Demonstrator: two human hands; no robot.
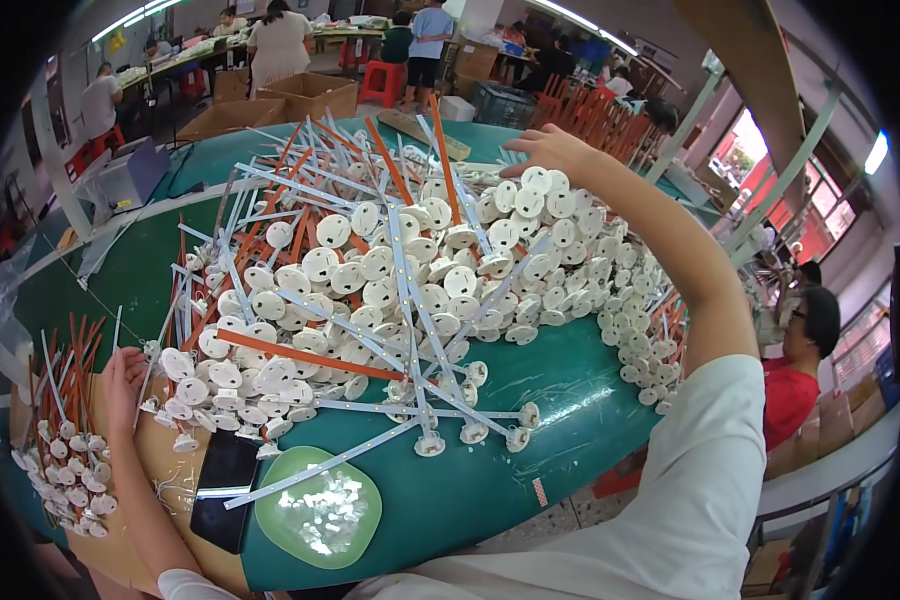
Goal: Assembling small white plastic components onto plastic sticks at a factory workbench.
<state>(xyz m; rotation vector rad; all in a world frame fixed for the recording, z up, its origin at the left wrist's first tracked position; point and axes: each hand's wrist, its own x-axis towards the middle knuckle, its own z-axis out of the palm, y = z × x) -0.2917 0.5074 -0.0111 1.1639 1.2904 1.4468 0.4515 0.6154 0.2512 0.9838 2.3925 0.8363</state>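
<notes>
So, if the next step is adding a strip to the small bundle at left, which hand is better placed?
Probably the left hand: it is close beside the small bundle, while the right hand is at the far side of the large pile.

In front of you, a broad heap of parts (379, 291) spreads across the counter (570, 385). Its white round discs (460, 281) are piled at many angles, some showing flat faces, others tipped on edge, and they crowd thickly toward your right. Narrow pale strips (401, 265) dotted with small yellowish spots cross one another over the middle; orange strips (300, 352) lie among them, several jutting up at the far side. Nearest you, a few pale strips fan outward, ending in discs that rest apart from the main mass. To your left sits a smaller bunch (78, 478), strips pointing away, discs clustered at your end.
</notes>
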